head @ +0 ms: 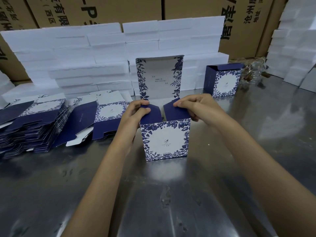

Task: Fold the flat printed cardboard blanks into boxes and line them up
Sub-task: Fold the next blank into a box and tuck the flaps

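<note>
A blue-and-white floral box point(165, 139) stands upright on the steel table in front of me, its lid flap point(159, 77) raised at the back. My left hand point(136, 111) pinches the left navy side flap. My right hand point(195, 104) pinches the right navy side flap. Both flaps lean inward over the box opening. A finished box point(224, 81) stands at the back right. Flat printed blanks point(32, 124) lie in a thick stack at the left, with more blanks point(106, 120) beside it.
White foam blocks point(95, 57) are stacked in a wall behind the work area and at the far right point(294, 53). Brown shipping cartons point(248, 23) stand behind them. A clear crumpled plastic item point(253, 71) lies near the finished box. The steel table point(171, 202) spreads before me.
</note>
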Motion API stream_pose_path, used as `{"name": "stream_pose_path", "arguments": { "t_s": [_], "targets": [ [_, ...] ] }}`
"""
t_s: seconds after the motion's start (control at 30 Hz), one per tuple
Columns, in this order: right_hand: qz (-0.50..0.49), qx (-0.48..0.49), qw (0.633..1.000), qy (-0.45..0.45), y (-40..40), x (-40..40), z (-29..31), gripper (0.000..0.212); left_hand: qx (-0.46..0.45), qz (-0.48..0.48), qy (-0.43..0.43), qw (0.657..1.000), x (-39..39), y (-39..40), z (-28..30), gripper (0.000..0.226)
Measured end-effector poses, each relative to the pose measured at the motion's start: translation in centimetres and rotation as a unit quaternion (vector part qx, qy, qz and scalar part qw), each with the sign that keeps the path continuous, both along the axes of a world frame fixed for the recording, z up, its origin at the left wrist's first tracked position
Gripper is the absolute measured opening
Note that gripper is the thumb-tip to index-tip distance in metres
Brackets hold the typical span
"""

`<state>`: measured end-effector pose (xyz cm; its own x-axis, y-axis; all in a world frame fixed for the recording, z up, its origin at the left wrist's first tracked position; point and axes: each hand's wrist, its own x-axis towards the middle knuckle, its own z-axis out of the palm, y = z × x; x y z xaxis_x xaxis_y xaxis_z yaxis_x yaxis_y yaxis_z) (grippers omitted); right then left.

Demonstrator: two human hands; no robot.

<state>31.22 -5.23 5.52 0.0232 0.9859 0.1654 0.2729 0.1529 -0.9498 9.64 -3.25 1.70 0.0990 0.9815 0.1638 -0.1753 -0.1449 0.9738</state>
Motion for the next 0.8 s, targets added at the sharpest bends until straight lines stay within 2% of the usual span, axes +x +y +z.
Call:
{"name": "stream_pose_path", "arguments": {
  "t_s": [0.07,0.2,0.37,0.47,0.63,0.8],
  "targets": [
    [-0.010,0.011,1.000,0.005,0.2,-0.2,-0.2,0.013,0.000,-0.001,-0.001,1.000,0.0,0.0,-0.1,0.019],
    [0.000,-0.006,0.999,-0.046,0.7,0.0,0.2,0.013,0.000,0.001,0.003,1.000,0.0,-0.1,-0.1,0.017],
    [-0.044,0.042,0.998,-0.026,1.4,-0.7,-0.5,0.015,0.001,-0.012,0.008,1.000,-0.4,-0.2,0.0,0.018],
    [-0.040,0.037,0.996,-0.068,2.2,-1.0,-0.2,0.021,-0.007,-0.014,0.004,1.000,-0.9,-0.2,-0.1,0.020],
    [-0.085,0.051,0.995,-0.028,2.6,0.1,-0.4,0.014,0.002,-0.029,0.008,1.000,-0.3,0.0,-0.2,0.017],
    [-0.079,0.045,0.995,-0.048,3.2,0.6,1.0,0.016,0.010,-0.023,0.012,1.000,-0.1,0.0,0.0,0.015]
  ]
}}
